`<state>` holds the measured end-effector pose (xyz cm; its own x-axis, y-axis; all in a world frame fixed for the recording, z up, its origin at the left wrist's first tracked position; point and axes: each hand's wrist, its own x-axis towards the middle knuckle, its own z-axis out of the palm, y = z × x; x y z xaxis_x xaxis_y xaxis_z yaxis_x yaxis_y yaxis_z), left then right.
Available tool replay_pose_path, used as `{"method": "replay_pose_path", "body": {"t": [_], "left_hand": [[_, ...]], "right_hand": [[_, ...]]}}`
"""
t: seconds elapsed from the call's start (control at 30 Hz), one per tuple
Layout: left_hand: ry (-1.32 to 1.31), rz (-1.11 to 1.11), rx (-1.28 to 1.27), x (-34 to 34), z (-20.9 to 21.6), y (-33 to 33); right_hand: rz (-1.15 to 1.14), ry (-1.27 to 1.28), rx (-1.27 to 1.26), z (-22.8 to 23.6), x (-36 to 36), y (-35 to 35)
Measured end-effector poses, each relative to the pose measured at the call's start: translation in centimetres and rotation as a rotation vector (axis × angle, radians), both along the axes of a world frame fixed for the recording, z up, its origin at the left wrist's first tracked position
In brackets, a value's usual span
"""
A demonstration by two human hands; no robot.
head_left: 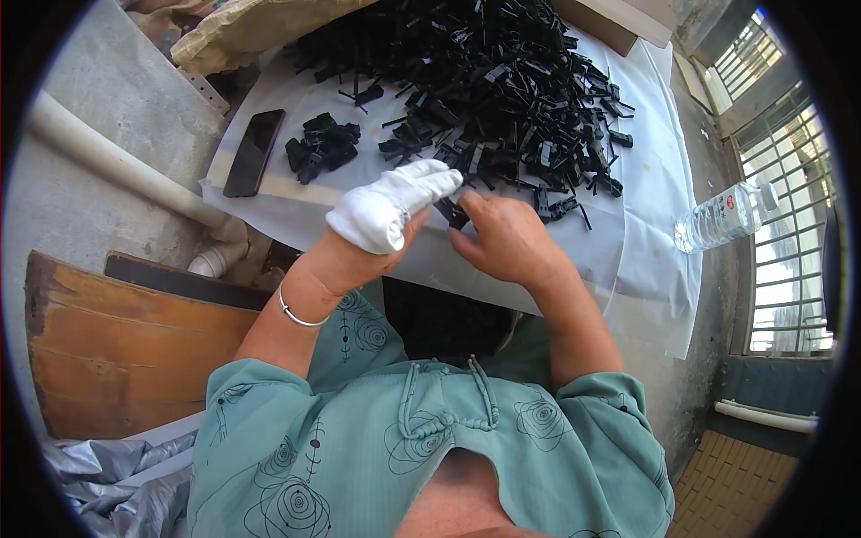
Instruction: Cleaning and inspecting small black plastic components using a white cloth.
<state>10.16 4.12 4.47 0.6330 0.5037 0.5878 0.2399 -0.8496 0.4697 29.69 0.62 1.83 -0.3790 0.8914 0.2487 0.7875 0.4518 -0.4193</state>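
Nearest my camera, the green patterned shirt (359, 448) is filling the lower view; just beyond, the right hand (509, 237) is pinching a black part (451, 213) between thumb and forefinger, above the white-covered table (653, 235) near its front edge, and I'm failing to tell whether the white-gloved left hand (393, 204), fingers straightened, is gripping it too. I'm worrying that a slack pinch could be dropping it over that edge, and that knocking the loose black heap (502, 85) beyond could be mixing strays into the small black cluster (323, 149).

Daylight glare at window (791, 278), curved edges.
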Motion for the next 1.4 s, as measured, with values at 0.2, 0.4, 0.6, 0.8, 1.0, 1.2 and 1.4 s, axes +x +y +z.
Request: {"method": "replay_pose_path", "body": {"t": [0.2,0.4,0.6,0.8,1.0,1.2,1.4], "left_hand": [[0.137,-0.121,-0.545,0.8,-0.9,-1.5],[-0.321,-0.085,-1.236,2.2,-1.8,-2.0],[-0.580,-0.062,-1.171,2.9,-3.4,-3.4],[-0.440,-0.136,-1.121,2.5,-1.8,-3.7],[-0.280,0.197,-0.971,2.7,-2.2,-3.6],[-0.197,0.273,-0.201,3.3,-3.5,-3.5],[-0.367,0.188,-0.611,3.0,-3.2,-3.2]], "right_hand": [[0.065,0.257,-0.299,1.8,1.3,-1.2],[-0.065,0.511,0.063,2.2,0.3,-2.7],[-0.012,0.529,0.367,0.0,-1.6,-2.5],[-0.174,0.818,-0.292,0.1,-0.5,-1.6],[0.025,0.559,-0.082,-0.1,-0.1,-1.8],[-0.118,0.688,-0.219,-0.9,-1.5,-1.9],[-0.042,0.758,-0.234,-0.2,-0.5,-1.7]]}}
